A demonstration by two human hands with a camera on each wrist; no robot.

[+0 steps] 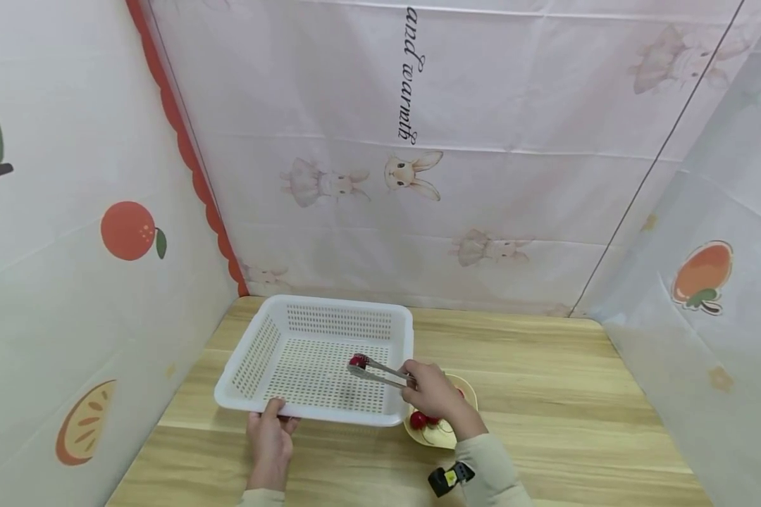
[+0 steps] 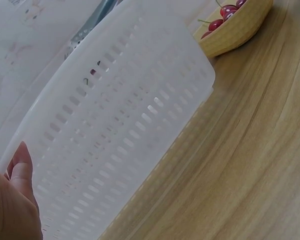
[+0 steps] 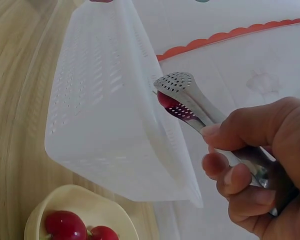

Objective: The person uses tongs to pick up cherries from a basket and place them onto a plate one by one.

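My right hand point(image 1: 436, 391) grips metal tongs point(image 3: 210, 107), their perforated ends closed around a red cherry point(image 1: 358, 361). The cherry hangs over the inside of a white slotted plastic basket point(image 1: 313, 301). My left hand point(image 1: 271, 443) holds the basket's near rim, the thumb on top; in the left wrist view that thumb point(image 2: 22, 172) lies against the outer wall. Partly under my right forearm is a yellow bowl point(image 1: 440, 438) with several cherries point(image 3: 65, 227) in it. The undersides of the left fingers are mostly hidden by the rim.
Both basket and bowl are on a wood-grain table point(image 1: 545, 394). Printed cloth walls point(image 1: 368, 267) rise at the back and on both sides. A black strap device point(image 1: 450, 479) sits at the right wrist.
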